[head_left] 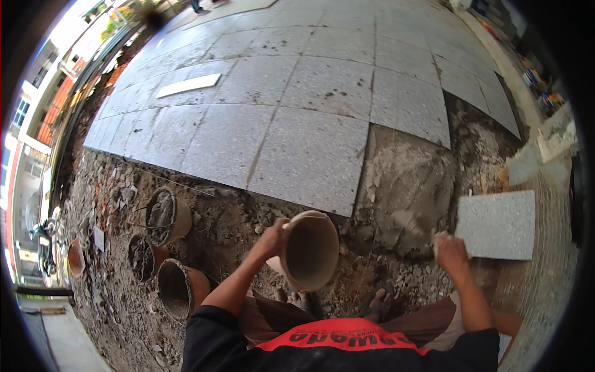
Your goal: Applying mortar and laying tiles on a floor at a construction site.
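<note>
My left hand (pixel 273 239) is closed on the rim of a bucket (pixel 310 251), which is tipped so that its wide mouth and dull inside show. My right hand (pixel 451 253) is a fist round the handle of what looks like a trowel; its blade (pixel 409 220) is smeared by motion over the wet mortar. That grey mortar bed (pixel 409 180) fills a gap at the edge of the laid tiles. A loose speckled tile (pixel 496 224) lies just right of my right hand.
Large grey floor tiles (pixel 310 142) spread ahead, with a white strip (pixel 188 85) on them. At left stand a bucket of mortar (pixel 168 217), a smaller filled bucket (pixel 147 257) and a tilted bucket (pixel 181 288). Rubble and soil surround my bare feet. A wall edge runs along the right.
</note>
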Tool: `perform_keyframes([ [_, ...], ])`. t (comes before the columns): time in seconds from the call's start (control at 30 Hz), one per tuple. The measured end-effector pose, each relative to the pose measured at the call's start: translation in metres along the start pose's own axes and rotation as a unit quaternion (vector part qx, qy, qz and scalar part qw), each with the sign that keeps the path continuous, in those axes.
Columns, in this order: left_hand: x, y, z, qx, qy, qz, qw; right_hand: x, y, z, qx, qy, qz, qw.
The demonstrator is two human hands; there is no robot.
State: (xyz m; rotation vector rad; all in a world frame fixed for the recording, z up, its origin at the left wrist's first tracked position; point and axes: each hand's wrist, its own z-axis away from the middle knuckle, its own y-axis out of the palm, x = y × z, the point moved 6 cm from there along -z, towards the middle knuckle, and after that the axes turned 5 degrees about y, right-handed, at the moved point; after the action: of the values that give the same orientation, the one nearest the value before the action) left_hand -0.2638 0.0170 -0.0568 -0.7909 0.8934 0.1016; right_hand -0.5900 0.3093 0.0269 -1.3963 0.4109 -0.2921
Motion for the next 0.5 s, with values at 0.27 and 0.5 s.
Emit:
perform_keyframes([
  [0.27, -0.054, 0.074, -0.011, 0.029, 0.127, -0.042, 0.991, 0.239, 0.134, -0.064, 0.033, -0.123, -0.029, 0.991],
  [0.5, -0.037, 0.03, -0.004, -0.032, 0.102, -0.014, 0.994, 0.253, 0.098, -0.057, -0.057, -0.164, -0.082, 0.981],
])
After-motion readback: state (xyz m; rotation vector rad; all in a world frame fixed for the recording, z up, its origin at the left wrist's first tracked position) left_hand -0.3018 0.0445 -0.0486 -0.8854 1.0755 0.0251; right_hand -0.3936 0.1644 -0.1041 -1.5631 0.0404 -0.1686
